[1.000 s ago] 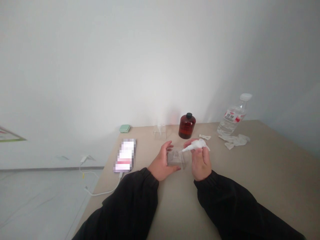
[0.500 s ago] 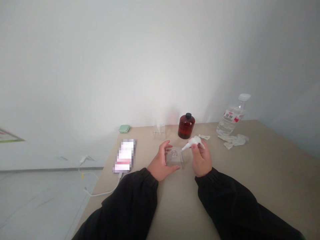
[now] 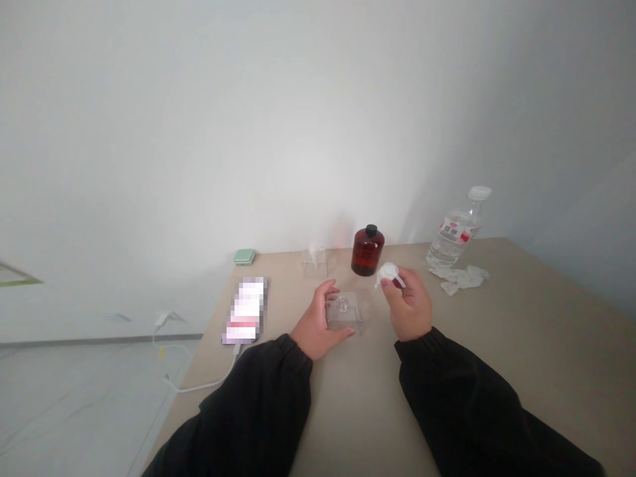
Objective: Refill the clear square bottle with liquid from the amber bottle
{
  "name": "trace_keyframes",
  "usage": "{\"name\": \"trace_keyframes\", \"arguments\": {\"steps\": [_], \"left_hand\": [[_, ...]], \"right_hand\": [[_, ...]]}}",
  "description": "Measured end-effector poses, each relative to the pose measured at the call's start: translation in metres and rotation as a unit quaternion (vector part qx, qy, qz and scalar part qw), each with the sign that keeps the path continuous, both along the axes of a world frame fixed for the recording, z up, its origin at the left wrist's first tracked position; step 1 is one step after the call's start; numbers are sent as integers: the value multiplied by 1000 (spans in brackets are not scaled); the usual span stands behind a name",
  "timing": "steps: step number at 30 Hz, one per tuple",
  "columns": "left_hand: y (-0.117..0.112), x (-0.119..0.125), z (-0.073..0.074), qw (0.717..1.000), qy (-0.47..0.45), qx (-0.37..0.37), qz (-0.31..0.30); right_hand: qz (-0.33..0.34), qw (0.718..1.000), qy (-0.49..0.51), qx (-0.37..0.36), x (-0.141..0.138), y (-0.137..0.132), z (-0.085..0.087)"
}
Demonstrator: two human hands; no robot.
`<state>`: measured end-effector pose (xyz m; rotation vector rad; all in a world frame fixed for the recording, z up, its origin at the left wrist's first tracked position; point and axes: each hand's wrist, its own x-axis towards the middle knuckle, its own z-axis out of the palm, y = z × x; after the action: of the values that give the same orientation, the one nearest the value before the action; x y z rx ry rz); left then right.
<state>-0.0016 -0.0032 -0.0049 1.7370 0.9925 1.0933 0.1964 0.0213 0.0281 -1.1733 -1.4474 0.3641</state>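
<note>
My left hand (image 3: 318, 321) wraps its fingers around a small clear plastic box (image 3: 342, 310) that rests on the beige table (image 3: 497, 371). My right hand (image 3: 410, 306) is lifted just right of the box and pinches a small white soft dropper-like piece (image 3: 387, 273) between thumb and fingers. The white piece is clear of the box, a little in front of the amber bottle (image 3: 367, 251) with a black cap.
A phone (image 3: 246, 309) with a white cable (image 3: 199, 381) lies near the table's left edge. A green case (image 3: 244, 256), a second clear container (image 3: 315, 261), a water bottle (image 3: 454, 228) and crumpled white wrappers (image 3: 460, 278) stand along the back by the wall.
My right hand has drawn the white piece up and to the right, away from the clear box where its tip was pointing. My left hand stays on the box.
</note>
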Motion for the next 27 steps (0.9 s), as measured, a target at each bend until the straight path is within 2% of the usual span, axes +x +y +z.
{"name": "trace_keyframes", "arguments": {"steps": [2, 4, 16, 20, 27], "left_hand": [[0, 0, -1, 1000, 0, 1, -1], [1, -1, -2, 1000, 1, 3, -2], [0, -1, 3, 1000, 21, -8, 7], [0, -1, 2, 1000, 11, -15, 0], [0, -1, 2, 1000, 10, -18, 1]], "right_hand": [[-34, 996, -88, -3, 5, 0, 7], [-27, 989, -144, -19, 9, 0, 11], [-2, 951, -263, -165, 35, 11, 8], [-17, 936, -305, -175, 57, 18, 5], [9, 901, -404, -159, 101, 25, -8]]}}
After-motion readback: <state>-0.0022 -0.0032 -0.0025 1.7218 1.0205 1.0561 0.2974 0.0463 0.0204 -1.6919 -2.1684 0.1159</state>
